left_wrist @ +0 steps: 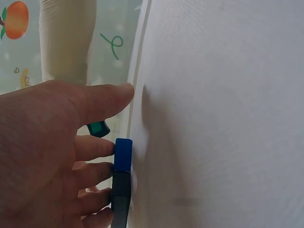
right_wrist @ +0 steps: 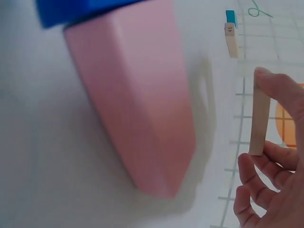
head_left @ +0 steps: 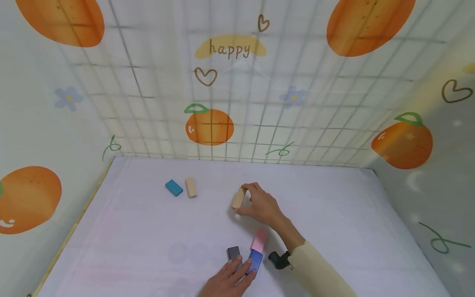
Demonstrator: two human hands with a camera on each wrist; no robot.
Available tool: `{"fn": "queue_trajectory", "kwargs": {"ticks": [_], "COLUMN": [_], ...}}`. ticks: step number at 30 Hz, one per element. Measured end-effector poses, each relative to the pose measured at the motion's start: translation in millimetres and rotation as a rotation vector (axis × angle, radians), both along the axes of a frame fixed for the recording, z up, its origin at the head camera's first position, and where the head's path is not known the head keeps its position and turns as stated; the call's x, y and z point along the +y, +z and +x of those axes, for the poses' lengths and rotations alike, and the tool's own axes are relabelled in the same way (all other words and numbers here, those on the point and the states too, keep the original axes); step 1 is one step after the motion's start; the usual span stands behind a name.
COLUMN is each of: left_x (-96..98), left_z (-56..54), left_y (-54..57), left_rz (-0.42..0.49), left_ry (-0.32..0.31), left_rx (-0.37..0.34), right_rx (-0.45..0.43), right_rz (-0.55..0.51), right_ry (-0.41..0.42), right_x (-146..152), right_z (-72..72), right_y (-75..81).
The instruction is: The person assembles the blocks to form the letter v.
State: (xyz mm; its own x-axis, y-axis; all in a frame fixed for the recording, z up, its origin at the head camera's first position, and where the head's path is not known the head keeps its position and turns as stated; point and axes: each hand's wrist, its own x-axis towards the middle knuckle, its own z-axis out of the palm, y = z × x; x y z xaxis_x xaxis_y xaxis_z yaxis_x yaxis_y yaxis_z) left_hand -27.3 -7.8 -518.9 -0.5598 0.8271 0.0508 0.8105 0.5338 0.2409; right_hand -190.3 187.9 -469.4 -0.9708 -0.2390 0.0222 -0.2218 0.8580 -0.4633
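My right hand [head_left: 264,207] pinches a plain wooden block [head_left: 238,198] by its two ends, between thumb and fingers, over the white table. The right wrist view shows that block [right_wrist: 260,122] held lengthwise, its middle uncovered. Near the front of the table, my left hand [head_left: 227,281] lies with fairly straight fingers, their tips on a blue block [head_left: 256,260] and a dark grey block [head_left: 233,252]. A pink block [head_left: 260,240] touches the blue one's far end, below my right forearm. In the left wrist view the fingertips meet the sides of the blue block [left_wrist: 123,154] and the dark blocks beside it.
Farther back on the left lie a teal block [head_left: 174,187] and another wooden block [head_left: 191,187], close together. A black strap-mounted device [head_left: 279,260] hangs under the right wrist. Patterned cloth walls [head_left: 237,90] enclose the white table [head_left: 334,206] at the back and sides.
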Motion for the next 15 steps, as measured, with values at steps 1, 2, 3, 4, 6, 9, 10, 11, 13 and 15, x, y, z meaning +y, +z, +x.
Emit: {"fn": "queue_trajectory", "kwargs": {"ticks": [1, 2, 3, 4, 6, 9, 10, 11, 13, 15], "left_x": [-0.3, -0.6, -0.9, -1.1, -1.7, -2.2, -2.2, -2.1, -1.6, -1.2], "left_z": [0.3, 0.6, 0.7, 0.7, 0.7, 0.3, 0.2, 0.1, -0.2, -0.3], "left_y": [-0.8, -1.4, -1.9, -2.0, -1.8, -0.6, -0.1, 0.4, 1.2, 2.3], "left_rz": [0.005, 0.012, 0.015, 0.017, 0.019, 0.011, 0.011, 0.004, -0.005, -0.020], "left_ry": [0.003, 0.003, 0.003, 0.003, 0.000, -0.001, -0.001, 0.001, 0.003, 0.007], "left_rx": [0.015, 0.028, 0.041, 0.048, 0.062, 0.050, 0.042, 0.027, 0.001, -0.023], "right_rx": [-0.001, -0.002, -0.002, -0.005, -0.004, -0.001, -0.003, -0.006, -0.019, -0.033], "right_rz": [0.000, -0.002, -0.003, -0.003, -0.010, -0.013, -0.012, -0.011, -0.013, -0.019], "right_ry": [0.000, -0.002, -0.004, -0.007, -0.012, -0.017, -0.021, -0.026, -0.037, -0.048], "right_x": [0, 1, 2, 2, 5, 10, 12, 14, 18, 22], "right_z": [0.7, 1.4, 2.2, 3.2, 4.6, 5.7, 6.3, 7.1, 9.1, 11.8], "right_y": [0.0, 0.3, 0.7, 1.3, 2.4, 2.1, 1.9, 1.7, 1.4, 1.3]}}
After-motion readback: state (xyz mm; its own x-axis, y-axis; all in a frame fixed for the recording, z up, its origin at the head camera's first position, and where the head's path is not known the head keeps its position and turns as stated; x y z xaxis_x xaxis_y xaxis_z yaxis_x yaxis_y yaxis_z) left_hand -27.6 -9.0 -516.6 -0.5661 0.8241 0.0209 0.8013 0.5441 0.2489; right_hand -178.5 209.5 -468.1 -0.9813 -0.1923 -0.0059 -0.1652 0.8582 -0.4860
